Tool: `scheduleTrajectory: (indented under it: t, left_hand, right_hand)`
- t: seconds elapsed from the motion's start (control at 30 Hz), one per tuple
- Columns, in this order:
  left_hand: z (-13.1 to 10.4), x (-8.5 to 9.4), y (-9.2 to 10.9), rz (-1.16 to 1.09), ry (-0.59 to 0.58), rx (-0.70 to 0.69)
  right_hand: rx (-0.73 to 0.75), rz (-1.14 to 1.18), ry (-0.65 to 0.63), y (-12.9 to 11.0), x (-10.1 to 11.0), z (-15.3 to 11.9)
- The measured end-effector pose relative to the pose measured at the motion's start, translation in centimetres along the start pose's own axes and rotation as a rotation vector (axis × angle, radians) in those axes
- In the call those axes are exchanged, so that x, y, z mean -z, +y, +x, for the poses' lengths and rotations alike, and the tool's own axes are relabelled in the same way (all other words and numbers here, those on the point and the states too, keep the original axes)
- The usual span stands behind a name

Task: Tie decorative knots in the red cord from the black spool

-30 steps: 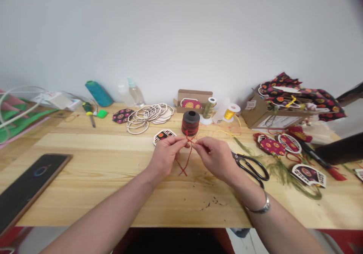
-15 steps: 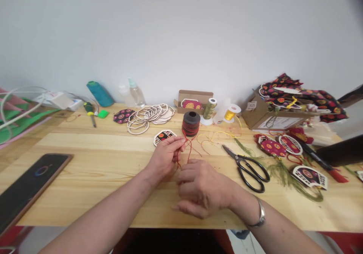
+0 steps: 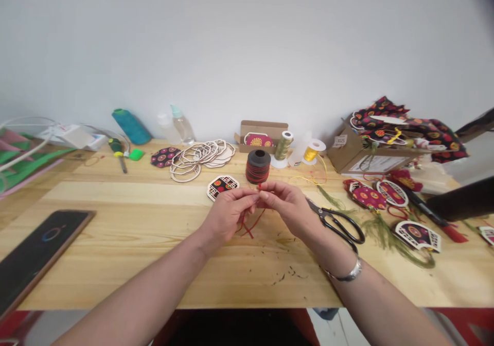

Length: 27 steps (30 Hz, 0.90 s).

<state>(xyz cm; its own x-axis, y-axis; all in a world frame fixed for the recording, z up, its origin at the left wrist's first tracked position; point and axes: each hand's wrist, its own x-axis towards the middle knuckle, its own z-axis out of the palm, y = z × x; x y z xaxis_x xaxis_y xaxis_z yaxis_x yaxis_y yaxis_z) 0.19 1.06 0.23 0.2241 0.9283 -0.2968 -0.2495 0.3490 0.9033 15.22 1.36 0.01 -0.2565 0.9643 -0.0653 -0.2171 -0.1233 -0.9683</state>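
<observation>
Fingertip to fingertip, my left hand (image 3: pixel 230 208) and my right hand (image 3: pixel 287 204) pinch a thin red cord (image 3: pixel 251 230) at mid-table. Loose ends of the cord dangle below the fingers; the pinched part is mostly covered by them. Just behind the hands stands a black spool (image 3: pixel 258 167) wound with red cord. A white-framed ornament (image 3: pixel 223 187) with a dark patterned middle lies beside my left hand. Black-handled scissors (image 3: pixel 339 222) rest to the right, partly hidden behind my right hand and forearm.
A phone (image 3: pixel 42 253) lies at left. Wooden frames (image 3: pixel 200 155), a green thread spool (image 3: pixel 284 146) and a yellow cord spool (image 3: pixel 311 153) line the back. At right are a cardboard box (image 3: pixel 370 158) of fabric and several tasselled ornaments (image 3: pixel 419 236). Dark scraps (image 3: pixel 289 274) dot the front.
My right hand has moved up and forward from the near side of the table. It now meets my left hand at the red cord. The view has shifted slightly.
</observation>
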Motion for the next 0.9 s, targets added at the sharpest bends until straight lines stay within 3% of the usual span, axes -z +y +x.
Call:
scheduleTrajectory:
  t: [0.23,0.9]
  left_hand:
    - [-0.10,0.04,-0.22,0.091,-0.026,-0.041]
    - [-0.11,-0.14,-0.20,0.149,-0.029,-0.072]
  right_hand:
    - [0.006,-0.090,0.114,-0.44,-0.29,-0.09]
    - [0.042,-0.206,0.139,-0.47,0.17,-0.04]
